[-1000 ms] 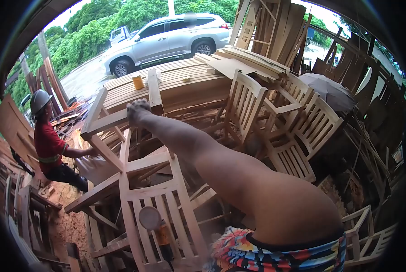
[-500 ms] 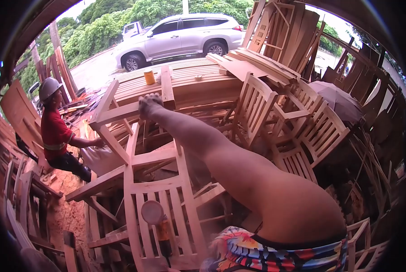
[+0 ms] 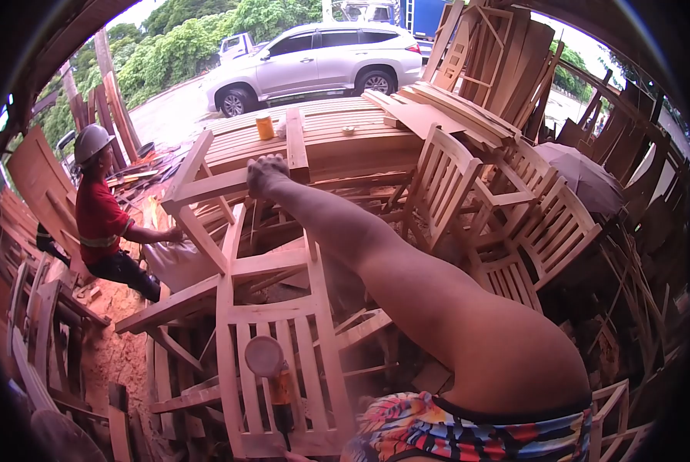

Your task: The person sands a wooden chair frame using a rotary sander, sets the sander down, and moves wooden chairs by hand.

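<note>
My right hand (image 3: 268, 175) reaches forward from the lower right. Its fingers are closed round the end of a pale wooden leg of a slatted chair (image 3: 274, 312). The chair lies tipped, with its legs pointing up and left and its slatted back toward me. A power tool (image 3: 282, 386) with a round head and an orange body rests over the slats. Beyond my hand, an upright post (image 3: 295, 146) stands by a stack of boards (image 3: 345, 158). My left hand is out of view.
At the left a person (image 3: 102, 215) in a red shirt and helmet reaches toward a pale sheet. Several slatted chairs (image 3: 443, 181) stand at the right near a folded umbrella (image 3: 583, 177). A yellow container (image 3: 265, 127) sits on the boards. Behind is a silver car (image 3: 314, 61).
The view has shifted, so the scene sits further right and slightly lower. My right hand keeps its hold on the chair leg. A blue vehicle now shows behind the car.
</note>
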The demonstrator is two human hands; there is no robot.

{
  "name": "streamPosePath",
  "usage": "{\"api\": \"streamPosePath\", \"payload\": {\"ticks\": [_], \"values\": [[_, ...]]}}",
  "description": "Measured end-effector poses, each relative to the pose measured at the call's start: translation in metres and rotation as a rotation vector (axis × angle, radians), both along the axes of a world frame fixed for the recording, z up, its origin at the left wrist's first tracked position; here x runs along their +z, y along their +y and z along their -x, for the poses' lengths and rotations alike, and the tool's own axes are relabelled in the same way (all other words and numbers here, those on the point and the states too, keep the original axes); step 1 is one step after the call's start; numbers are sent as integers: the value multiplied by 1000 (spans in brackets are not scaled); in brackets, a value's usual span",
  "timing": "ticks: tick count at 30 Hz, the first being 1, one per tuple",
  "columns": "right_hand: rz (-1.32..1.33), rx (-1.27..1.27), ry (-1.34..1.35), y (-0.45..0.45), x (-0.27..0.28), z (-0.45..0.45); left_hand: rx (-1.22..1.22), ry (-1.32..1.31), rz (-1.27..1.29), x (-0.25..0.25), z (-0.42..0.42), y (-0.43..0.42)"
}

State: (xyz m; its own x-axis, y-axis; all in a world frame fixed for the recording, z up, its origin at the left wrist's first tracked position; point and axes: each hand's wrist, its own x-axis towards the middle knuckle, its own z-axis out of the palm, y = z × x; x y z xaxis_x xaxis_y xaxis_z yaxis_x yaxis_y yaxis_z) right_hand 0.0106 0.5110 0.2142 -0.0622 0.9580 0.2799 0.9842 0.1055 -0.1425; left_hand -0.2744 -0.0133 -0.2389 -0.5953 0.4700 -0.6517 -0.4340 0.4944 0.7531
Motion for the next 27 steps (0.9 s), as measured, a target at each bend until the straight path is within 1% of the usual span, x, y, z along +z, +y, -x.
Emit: {"api": "streamPosePath", "payload": {"ticks": [4,10,13,16,17,18,19,23,26,27], "values": [[37,13,-36,0,2,-1,16,-4,8,0,0,-9],[52,22,-19,-13,10,0,60,9,10,-2,1,-26],[42,8,-28,-6,6,0,76,21,-2,-9,6,-44],[44,8,-36,-5,5,-2,56,-6,-37,-27,14,-47],[45,10,-24,-7,6,-1,62,-6,-20,-20,9,-48],[46,13,-13,-7,7,-1,70,-5,-3,17,-7,-44],[36,13,-6,-6,5,0,77,-6,13,39,-16,-40],[18,-18,-28,-3,5,-3,35,-65,-82,21,-5,-29],[34,-7,-27,9,-2,-1,61,-84,-106,-3,3,-51],[86,3,-30,-13,15,1,57,-67,-105,-7,3,-50]]}}
